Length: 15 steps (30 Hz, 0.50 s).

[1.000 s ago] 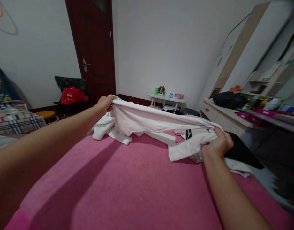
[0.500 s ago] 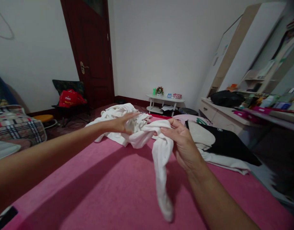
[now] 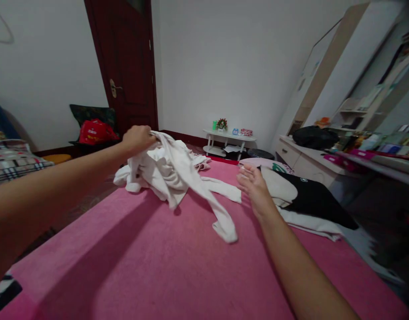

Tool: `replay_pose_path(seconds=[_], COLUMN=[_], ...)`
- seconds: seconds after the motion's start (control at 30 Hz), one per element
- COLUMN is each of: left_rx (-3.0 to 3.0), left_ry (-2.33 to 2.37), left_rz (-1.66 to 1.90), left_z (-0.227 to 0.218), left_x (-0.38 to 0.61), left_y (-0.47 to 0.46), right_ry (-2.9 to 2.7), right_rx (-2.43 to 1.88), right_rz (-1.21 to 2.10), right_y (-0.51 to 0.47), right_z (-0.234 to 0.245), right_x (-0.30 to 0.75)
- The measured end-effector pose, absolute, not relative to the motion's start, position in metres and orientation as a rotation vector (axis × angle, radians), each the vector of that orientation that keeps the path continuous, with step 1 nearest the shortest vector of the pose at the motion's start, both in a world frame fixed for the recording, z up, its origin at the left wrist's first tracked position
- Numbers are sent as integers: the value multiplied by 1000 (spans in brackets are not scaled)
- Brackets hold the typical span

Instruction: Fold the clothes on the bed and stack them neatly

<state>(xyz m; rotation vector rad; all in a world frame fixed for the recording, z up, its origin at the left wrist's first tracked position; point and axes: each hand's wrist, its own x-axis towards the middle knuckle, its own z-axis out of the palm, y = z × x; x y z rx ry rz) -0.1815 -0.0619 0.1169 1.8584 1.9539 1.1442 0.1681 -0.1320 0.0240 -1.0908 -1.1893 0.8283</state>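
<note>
My left hand (image 3: 140, 140) is closed on a white garment (image 3: 187, 171), lifting part of it at the left over a crumpled white heap. Two long, narrow lengths, sleeves or legs, trail from it to the right across the pink bedcover (image 3: 151, 266). Where the garment ends and the heap begins, I cannot tell. My right hand (image 3: 254, 186) is open, fingers spread, holding nothing. It hovers just left of a pile of clothes, near a black and light-grey garment (image 3: 311, 195) with white cloth (image 3: 311, 224) under it.
Beyond the bed stand a small white table (image 3: 229, 135) and a dark red door (image 3: 131, 66). A red bag (image 3: 97, 132) rests on a chair at the left. Along the right runs a desk (image 3: 314, 155) with a black bag (image 3: 315, 137) on it.
My left hand has moved left and up, pulling the white garment with it. My right hand has let go of the cloth and opened. The hanging length now lies across the bed.
</note>
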Motion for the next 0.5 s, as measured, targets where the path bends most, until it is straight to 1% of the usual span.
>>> replay_pose_path(seconds=[0.07, 0.13, 0.2, 0.27, 0.3, 0.37, 0.43, 0.5], left_rx=[2057, 2233, 2472, 2674, 2739, 2802, 2835, 2822], left_ry=[2045, 2076, 2040, 1953, 1905, 1843, 1824, 1849], left_rz=[1099, 938, 581, 185, 48, -32, 21, 130], left_z=[117, 99, 69, 39, 26, 9, 4, 9], left_x=[-191, -187, -175, -162, -156, -150, -149, -149], left_y=[-52, -46, -42, -40, -40, -41, -42, -42], right_ry=[-1345, -1532, -1733, -1914, -1981, -2016, -1918, -1811], right_rx=[-1309, -1497, -1642, -1725, -1743, -1768, -1743, -1657], right_rz=[681, 503, 344, 231, 192, 154, 223, 351], right_y=[-117, -110, -110, -112, -113, -113, -111, -111], right_z=[-5, -31, -50, -60, -61, -61, -58, -54], right_x=[175, 179, 182, 185, 186, 190, 190, 180])
